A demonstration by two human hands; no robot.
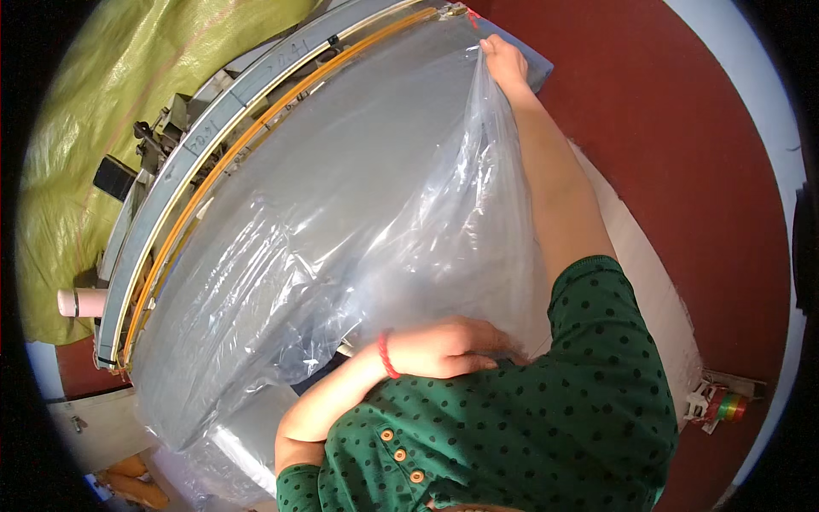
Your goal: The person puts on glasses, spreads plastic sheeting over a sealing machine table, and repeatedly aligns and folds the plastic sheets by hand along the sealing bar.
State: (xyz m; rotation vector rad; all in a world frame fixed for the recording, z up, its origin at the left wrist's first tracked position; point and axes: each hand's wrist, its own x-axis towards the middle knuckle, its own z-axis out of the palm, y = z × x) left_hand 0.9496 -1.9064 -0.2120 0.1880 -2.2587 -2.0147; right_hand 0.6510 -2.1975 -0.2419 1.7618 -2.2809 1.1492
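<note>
A large sheet of clear plastic film [281,256] covers the grey tabletop [375,111], wrinkled and shiny toward the near left. My right hand [505,64], arm stretched out, pinches the film at the far right corner and pulls it up into long folds. Across my front, my left hand [452,346], with a red bracelet [387,355] on its wrist, rests close to my green dotted shirt at the near edge of the film. Its fingers are curled, and their tips are partly hidden, so what they hold cannot be made out.
Along the table's far left side runs a long curved-looking grey rail [192,145] with an orange strip [256,119]. Beyond it lie a yellow-green woven sheet [60,196] and a pink cylinder [81,302]. A multicoloured roll [730,407] sits at the right, by the dark red floor [682,205].
</note>
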